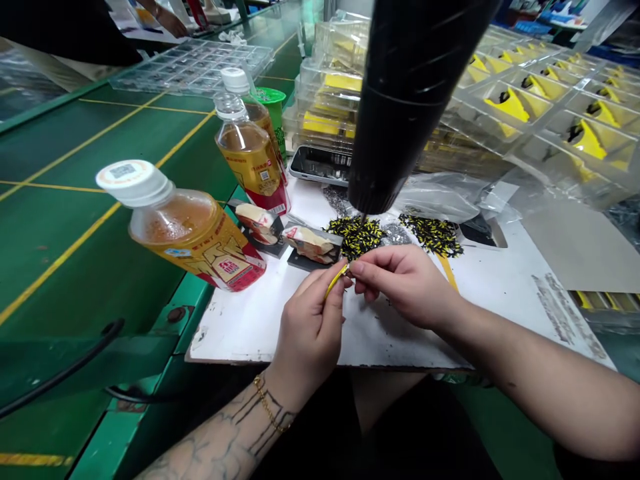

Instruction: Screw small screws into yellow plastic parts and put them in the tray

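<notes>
My left hand (313, 320) is closed in a pinch on a small yellow plastic piece (335, 283) that sticks up between thumb and fingers. Against its upper end, the fingertips of my right hand (407, 283) are pinched together; whatever they hold is too small to make out. Just beyond both hands lies a heap of tiny black and yellow parts (356, 235), with a second such heap (434, 233) to its right. Small metallic bits (396, 235) lie between the heaps. Two taped blocks on dark bases, the nearer block (313, 243) and the farther block (257, 223), stand left of the heap.
A black cylindrical tool (410, 100) hangs over the white board (400, 340). Drink bottles (200, 233) and a phone (320, 165) stand around it. Clear trays with yellow pieces (545, 100) are stacked behind. Left runs a green conveyor (65, 247); another person's hand (171, 22) shows beyond.
</notes>
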A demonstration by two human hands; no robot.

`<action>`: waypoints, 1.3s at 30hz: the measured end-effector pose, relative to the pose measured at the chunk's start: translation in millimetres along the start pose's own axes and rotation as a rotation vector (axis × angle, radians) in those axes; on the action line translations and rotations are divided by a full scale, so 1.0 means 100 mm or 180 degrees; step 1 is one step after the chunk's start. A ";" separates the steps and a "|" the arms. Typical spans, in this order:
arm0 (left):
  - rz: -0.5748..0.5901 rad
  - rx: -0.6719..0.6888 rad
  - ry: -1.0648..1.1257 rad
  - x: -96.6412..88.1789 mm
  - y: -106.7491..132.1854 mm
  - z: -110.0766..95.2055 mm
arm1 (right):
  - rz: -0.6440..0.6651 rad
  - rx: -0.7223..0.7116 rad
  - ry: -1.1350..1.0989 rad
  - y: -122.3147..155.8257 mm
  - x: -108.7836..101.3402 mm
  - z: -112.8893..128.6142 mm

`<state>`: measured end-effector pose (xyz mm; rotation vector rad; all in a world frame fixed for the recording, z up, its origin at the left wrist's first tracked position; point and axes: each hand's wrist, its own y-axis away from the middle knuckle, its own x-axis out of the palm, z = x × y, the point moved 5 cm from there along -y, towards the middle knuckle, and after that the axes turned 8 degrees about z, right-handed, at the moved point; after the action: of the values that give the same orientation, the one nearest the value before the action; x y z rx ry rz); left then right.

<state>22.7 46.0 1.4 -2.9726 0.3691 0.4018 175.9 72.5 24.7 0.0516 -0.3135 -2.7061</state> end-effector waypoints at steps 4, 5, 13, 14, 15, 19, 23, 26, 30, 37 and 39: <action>0.0186 0.0187 -0.0124 0.00 -0.04 -0.03 | 0.0313 0.0110 0.0186 0.02 0.06 -0.02; 0.0264 0.0215 -0.0156 0.00 -0.04 -0.03 | 0.0366 0.0120 0.0202 0.03 0.06 -0.03; -0.0054 -0.0355 0.0755 -0.05 -0.07 0.05 | 0.0300 0.0136 0.0121 -0.02 -0.02 0.02; -0.0087 -0.0331 0.0849 -0.04 -0.06 0.06 | 0.0335 0.0107 0.0062 -0.02 -0.01 0.03; -0.0096 -0.0294 0.0948 -0.04 -0.05 0.06 | 0.0372 0.0074 -0.0001 -0.01 0.00 0.04; 0.0008 -0.0079 0.1224 -0.01 0.00 0.06 | 0.0470 -0.0055 -0.0151 0.02 0.04 0.07; 0.0166 -0.0046 0.1235 0.01 0.02 0.05 | 0.0686 -0.0130 -0.0211 0.03 0.05 0.08; 0.0152 0.0098 0.1176 0.00 0.01 0.02 | 0.0786 -0.0113 -0.0347 0.03 0.05 0.06; 0.0205 0.0355 0.1139 0.01 -0.01 -0.05 | 0.0889 -0.0040 -0.0414 0.02 0.05 0.04; 0.0508 0.0199 0.1193 0.03 0.00 -0.04 | 0.1000 0.0211 -0.0438 0.01 0.00 0.01; 0.0575 0.0109 0.1234 0.04 0.00 -0.01 | 0.1020 0.0219 -0.0353 0.01 -0.01 0.01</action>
<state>26.6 44.7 1.2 -2.9816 0.6766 -0.1711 176.7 72.1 25.7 -0.1196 -0.4103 -2.3843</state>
